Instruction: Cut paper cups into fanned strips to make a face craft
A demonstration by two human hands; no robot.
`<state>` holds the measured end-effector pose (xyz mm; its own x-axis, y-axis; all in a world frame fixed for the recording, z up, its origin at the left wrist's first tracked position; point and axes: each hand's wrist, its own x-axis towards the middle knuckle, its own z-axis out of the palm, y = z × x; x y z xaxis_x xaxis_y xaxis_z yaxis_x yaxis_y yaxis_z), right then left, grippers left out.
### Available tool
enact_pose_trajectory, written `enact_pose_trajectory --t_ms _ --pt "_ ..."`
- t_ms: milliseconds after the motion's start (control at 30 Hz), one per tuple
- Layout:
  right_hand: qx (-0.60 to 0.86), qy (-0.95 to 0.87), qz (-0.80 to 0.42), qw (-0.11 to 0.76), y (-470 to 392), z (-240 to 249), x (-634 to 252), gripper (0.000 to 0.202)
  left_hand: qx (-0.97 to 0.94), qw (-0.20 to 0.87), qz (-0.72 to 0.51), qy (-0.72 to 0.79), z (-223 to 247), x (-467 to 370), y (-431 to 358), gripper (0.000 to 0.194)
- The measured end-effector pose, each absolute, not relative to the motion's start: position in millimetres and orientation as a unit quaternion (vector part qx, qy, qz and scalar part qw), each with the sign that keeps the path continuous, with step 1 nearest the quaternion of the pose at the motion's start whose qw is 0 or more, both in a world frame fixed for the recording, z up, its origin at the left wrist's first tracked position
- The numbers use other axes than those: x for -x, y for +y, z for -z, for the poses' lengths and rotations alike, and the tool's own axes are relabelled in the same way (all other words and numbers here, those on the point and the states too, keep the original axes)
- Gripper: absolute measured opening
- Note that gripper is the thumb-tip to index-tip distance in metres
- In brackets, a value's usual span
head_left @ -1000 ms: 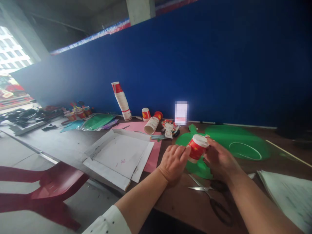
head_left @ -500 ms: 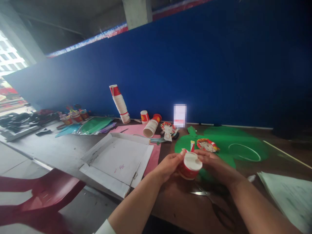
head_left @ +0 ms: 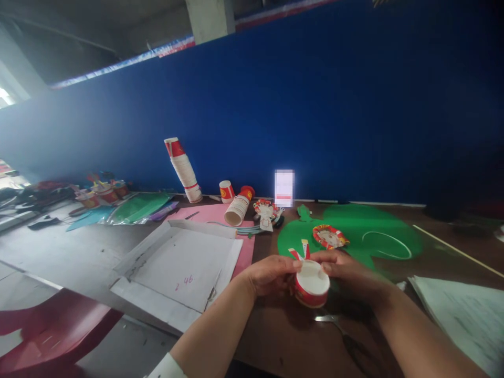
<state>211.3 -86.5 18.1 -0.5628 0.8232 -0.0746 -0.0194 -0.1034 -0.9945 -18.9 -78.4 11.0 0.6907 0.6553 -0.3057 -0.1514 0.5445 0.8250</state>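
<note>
A red and white paper cup (head_left: 312,286) is held between both hands over the brown table, its white inside facing me. Two cut strips (head_left: 305,249) stick up from its far rim. My left hand (head_left: 271,274) grips the cup's left side, thumb at the rim. On the right side, my right hand (head_left: 346,270) closes round it with the thumb at the edge. Scissors (head_left: 334,323) lie on the table just below the cup. Beyond the hands, a cut-out red and yellow paper ring (head_left: 329,237) rests on a green sheet (head_left: 378,220).
A white box lid (head_left: 169,262) lies at left on pink paper (head_left: 205,211). Behind it lean a tall stack of paper cups (head_left: 183,170) and a tipped stack (head_left: 237,209). Papers (head_left: 457,310) lie at right, a red chair (head_left: 51,331) at lower left. A blue partition (head_left: 315,105) stands behind.
The cup has come slightly nearer and tipped so more of its inside shows, and both strips now spread apart at its rim. Both hands keep hold; the view has shifted a little right.
</note>
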Motion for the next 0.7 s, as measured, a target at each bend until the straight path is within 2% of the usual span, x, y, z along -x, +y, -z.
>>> enact_pose_trajectory --t_ms 133,267,467,567,700 --pt "0.336 -0.546 -0.692 0.332 -87 -17 -210 0.051 -0.469 0.798 -0.216 0.310 -13 24 -69 0.046" --pt "0.349 -0.534 -0.697 0.327 -89 -18 -209 0.043 -0.526 0.747 -0.204 0.354 -19 26 -62 0.045" --pt "0.433 -0.591 -0.605 0.311 -79 -18 -218 0.042 -0.577 0.671 -0.242 0.399 -19 28 -56 0.041" --pt "0.457 -0.613 -0.574 0.293 -72 -16 -223 0.044 -0.562 0.679 -0.244 0.404 -18 28 -54 0.042" --pt "0.460 -0.603 -0.572 0.312 -71 -13 -225 0.052 -0.545 0.702 -0.249 0.386 -20 25 -54 0.045"
